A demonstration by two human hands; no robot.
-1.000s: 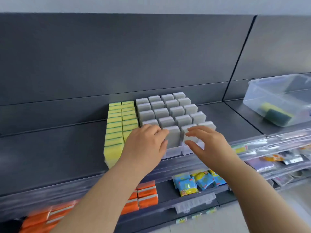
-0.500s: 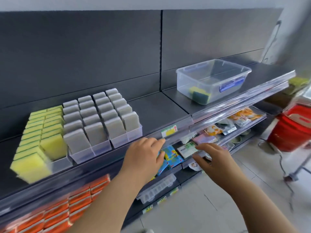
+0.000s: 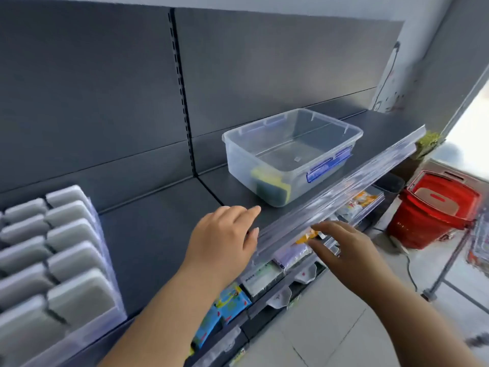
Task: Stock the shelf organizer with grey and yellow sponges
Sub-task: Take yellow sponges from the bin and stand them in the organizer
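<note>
Yellow foam on a dark green scouring pad: the last sponge (image 3: 270, 184) lies in the near-left corner of the clear plastic tub (image 3: 330, 128) on the grey metal shelf (image 3: 158, 221). Likely light and squashy; pinch its long sides. Left hand (image 3: 225, 239) and right hand (image 3: 344, 250) hover empty, fingers loosely spread. No writing is legible.

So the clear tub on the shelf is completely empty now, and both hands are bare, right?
Not quite. The head view shows the clear tub holding one yellow sponge in its near corner. The left hand and right hand are indeed bare.
</note>
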